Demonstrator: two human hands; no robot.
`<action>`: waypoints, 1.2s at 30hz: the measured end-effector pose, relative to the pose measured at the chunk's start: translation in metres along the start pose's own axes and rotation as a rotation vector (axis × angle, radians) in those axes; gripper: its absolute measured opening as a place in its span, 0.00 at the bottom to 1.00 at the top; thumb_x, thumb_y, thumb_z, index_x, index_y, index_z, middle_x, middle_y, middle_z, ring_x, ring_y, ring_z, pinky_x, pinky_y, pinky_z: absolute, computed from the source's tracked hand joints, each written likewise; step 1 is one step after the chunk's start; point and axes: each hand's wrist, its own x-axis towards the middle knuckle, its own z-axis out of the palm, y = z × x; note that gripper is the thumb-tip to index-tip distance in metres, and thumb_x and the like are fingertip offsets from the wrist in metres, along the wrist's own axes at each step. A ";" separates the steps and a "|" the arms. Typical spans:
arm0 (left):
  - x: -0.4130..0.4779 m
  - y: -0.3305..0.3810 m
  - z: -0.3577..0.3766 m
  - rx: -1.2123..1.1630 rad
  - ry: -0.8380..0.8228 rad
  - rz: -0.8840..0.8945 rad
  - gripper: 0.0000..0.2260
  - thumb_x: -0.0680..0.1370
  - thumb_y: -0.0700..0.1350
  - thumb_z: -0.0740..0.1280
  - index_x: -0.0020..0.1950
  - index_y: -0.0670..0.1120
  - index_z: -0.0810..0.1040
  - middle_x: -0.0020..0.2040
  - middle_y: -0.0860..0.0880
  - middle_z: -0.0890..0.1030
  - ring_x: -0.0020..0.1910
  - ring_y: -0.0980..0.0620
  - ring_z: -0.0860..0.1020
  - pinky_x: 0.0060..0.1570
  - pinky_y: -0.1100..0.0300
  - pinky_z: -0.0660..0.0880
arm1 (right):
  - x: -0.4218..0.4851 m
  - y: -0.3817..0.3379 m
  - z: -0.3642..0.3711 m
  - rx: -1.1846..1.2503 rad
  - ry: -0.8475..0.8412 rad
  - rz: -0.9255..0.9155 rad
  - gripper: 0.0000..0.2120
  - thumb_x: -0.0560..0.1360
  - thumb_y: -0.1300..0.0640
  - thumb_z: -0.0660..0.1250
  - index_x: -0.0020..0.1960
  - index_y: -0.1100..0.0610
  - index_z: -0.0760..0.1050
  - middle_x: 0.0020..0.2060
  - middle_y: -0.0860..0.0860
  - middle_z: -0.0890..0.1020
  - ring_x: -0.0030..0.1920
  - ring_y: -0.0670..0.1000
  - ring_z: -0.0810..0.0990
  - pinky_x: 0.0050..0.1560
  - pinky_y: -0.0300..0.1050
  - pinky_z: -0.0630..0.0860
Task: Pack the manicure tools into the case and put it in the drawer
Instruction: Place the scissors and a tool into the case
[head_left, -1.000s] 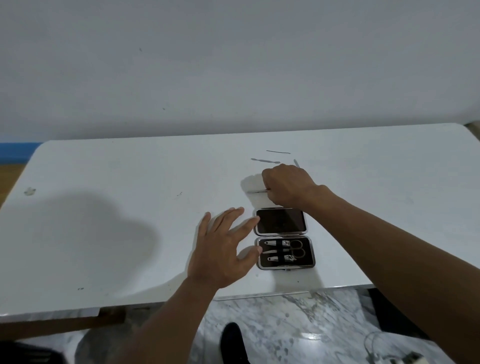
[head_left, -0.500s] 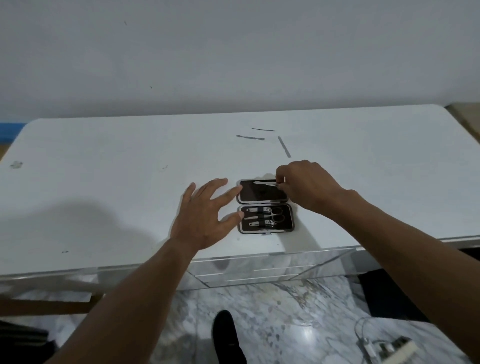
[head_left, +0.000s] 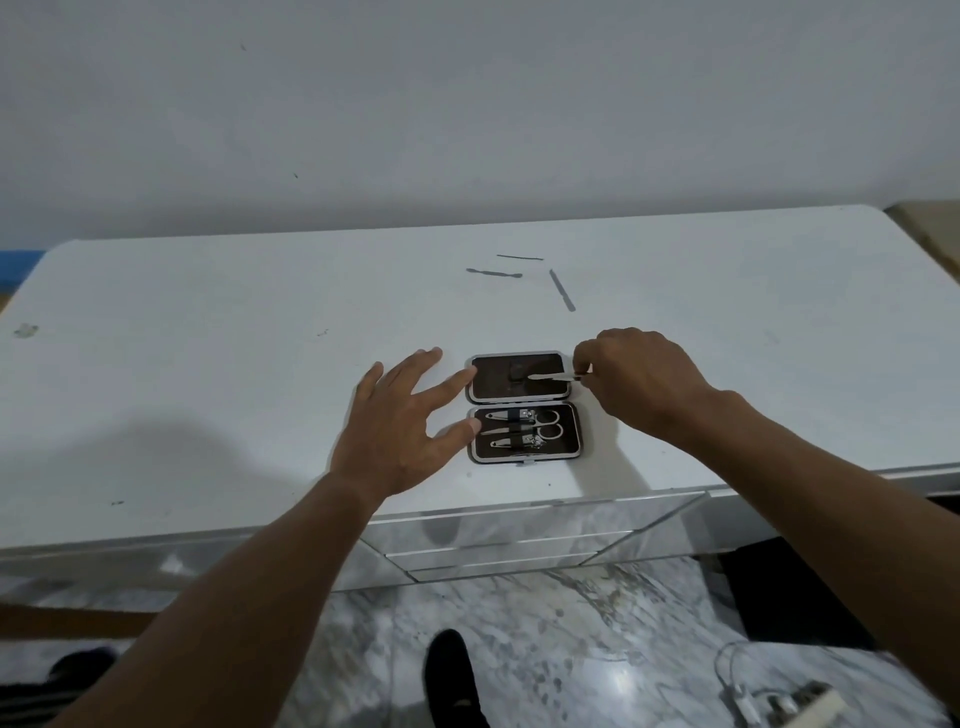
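open case (head_left: 523, 406) near front edge of white table (head_left: 208, 389), scissors + clippers (head_left: 524, 430) strapped in near half. left hand (head_left: 400, 423) spread, fingertips on case's left side. right hand (head_left: 636, 382) pinching thin tool (head_left: 550, 376) over far half. 3 tools (head_left: 519, 273) loose further back.

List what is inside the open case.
The near half of the case holds two nail clippers and scissors under a strap. The right hand holds a slim tool over the far half.

Left hand (head_left: 400, 421) flat with fingers spread, right hand (head_left: 636, 382) curled, fingers pinched together, both forearms extended forward
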 end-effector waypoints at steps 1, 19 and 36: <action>0.000 0.000 0.000 -0.002 0.001 -0.001 0.27 0.75 0.69 0.53 0.73 0.63 0.64 0.76 0.51 0.64 0.76 0.53 0.59 0.74 0.45 0.53 | 0.001 -0.001 0.000 0.010 0.001 -0.005 0.07 0.74 0.63 0.64 0.49 0.55 0.78 0.44 0.55 0.81 0.44 0.61 0.79 0.42 0.49 0.78; 0.000 0.001 -0.001 -0.025 0.019 -0.002 0.27 0.75 0.69 0.55 0.72 0.63 0.67 0.75 0.51 0.66 0.75 0.53 0.61 0.73 0.44 0.52 | 0.024 -0.027 -0.002 0.034 -0.061 -0.075 0.06 0.73 0.64 0.64 0.45 0.59 0.79 0.42 0.57 0.82 0.43 0.61 0.80 0.42 0.49 0.77; 0.000 0.001 -0.002 -0.031 -0.001 -0.016 0.27 0.75 0.69 0.54 0.72 0.64 0.65 0.76 0.53 0.64 0.75 0.54 0.59 0.75 0.45 0.51 | 0.034 -0.030 -0.001 0.282 -0.145 0.033 0.06 0.73 0.63 0.68 0.48 0.56 0.83 0.43 0.57 0.84 0.44 0.59 0.82 0.47 0.48 0.79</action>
